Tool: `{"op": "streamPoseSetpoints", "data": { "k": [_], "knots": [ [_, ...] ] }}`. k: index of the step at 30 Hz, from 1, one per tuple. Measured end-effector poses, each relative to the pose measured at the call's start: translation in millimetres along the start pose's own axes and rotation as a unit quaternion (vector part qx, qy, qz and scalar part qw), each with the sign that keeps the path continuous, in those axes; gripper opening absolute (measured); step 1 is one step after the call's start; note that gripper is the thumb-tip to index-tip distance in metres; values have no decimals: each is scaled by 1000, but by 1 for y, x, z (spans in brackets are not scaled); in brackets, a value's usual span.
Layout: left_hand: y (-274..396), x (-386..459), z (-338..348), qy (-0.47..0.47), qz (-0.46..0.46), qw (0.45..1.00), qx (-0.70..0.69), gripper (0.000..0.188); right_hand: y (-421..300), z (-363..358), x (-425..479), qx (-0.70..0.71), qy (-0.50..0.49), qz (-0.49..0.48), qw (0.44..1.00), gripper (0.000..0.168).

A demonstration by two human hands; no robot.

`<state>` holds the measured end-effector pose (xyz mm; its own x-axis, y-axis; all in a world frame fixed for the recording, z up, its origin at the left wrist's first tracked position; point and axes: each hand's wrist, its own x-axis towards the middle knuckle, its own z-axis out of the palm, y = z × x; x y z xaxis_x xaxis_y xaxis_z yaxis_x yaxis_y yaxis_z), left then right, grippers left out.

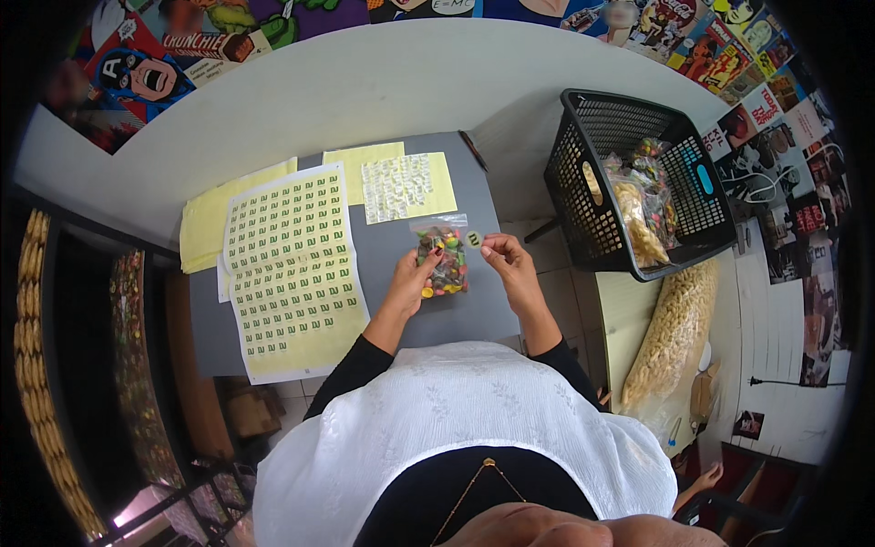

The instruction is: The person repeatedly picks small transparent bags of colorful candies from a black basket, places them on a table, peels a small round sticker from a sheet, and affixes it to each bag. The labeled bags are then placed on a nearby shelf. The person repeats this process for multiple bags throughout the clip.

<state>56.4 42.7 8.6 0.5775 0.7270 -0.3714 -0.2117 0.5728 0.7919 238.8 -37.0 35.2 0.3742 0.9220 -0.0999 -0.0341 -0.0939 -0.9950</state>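
My left hand (415,277) holds a clear zip bag of colourful candies (448,263) by its left side, thumb on the front. To the right of the bag, my right hand (507,258) pinches a small round sticker (474,239) with a dark green mark between thumb and fingertips. The sticker is apart from the bag's front. A large sheet of round stickers (294,273) lies to the left on the grey table (424,328). Behind the bag, a smaller sheet with rows of small whitish labels (396,188) rests on yellow paper (443,181).
A black plastic basket (581,232) with filled bags stands at the right. Below it, a long clear bag of pale snacks (673,335) lies on another table. A pen (473,150) is at the grey table's far edge. Another person's hand (711,475) shows at lower right.
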Motion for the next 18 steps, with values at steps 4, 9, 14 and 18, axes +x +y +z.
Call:
{"op": "streamPoseSetpoints", "data": {
  "k": [4,9,14,18],
  "knots": [
    [-21,12,-1,59,23,998,27,22,21,0,7,81,-56,53,994,19],
    [-23,9,21,96,22,995,-5,21,22,0,8,51,-50,33,997,16],
    [-24,4,36,110,34,993,0,23,14,-14,14,-53,-82,-4,995,14],
    [-38,13,41,107,43,992,59,24,26,-37,25,-172,-106,-79,976,12]
  ]
}}
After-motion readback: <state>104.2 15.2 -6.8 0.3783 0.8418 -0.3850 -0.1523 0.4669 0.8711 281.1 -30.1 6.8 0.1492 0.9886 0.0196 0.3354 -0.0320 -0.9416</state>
